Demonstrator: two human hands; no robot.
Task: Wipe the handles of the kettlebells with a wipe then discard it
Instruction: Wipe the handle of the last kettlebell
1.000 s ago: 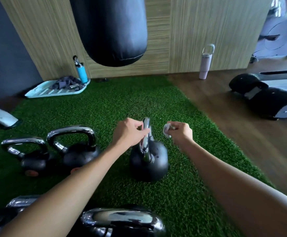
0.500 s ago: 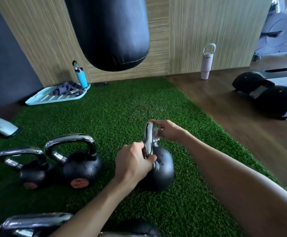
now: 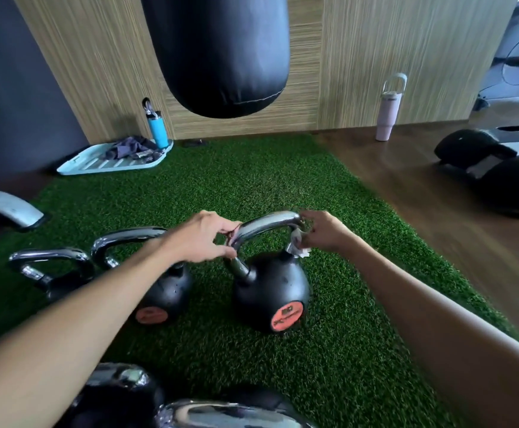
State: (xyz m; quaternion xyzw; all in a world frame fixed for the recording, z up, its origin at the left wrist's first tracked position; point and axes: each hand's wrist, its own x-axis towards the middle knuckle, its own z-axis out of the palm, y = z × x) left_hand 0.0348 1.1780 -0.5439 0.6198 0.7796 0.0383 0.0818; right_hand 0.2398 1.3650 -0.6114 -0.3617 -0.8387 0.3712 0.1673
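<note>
A black kettlebell with a chrome handle and an orange label stands on the green turf in the middle. My left hand grips the left side of that handle. My right hand pinches a small white wipe against the handle's right leg. Two more kettlebells stand to the left, one partly behind my left forearm, a smaller one beyond it. Chrome handles of other kettlebells show at the bottom edge.
A black punching bag hangs over the turf. At the back left lies a pale tray with cloth and a blue bottle. A pink bottle stands by the wooden wall. Black gym equipment lies on the wood floor at right.
The kettlebell has turned so its handle now faces me broadside and its orange label shows. My left hand shifted up onto the handle's left side; the wipe moved down the right leg.
</note>
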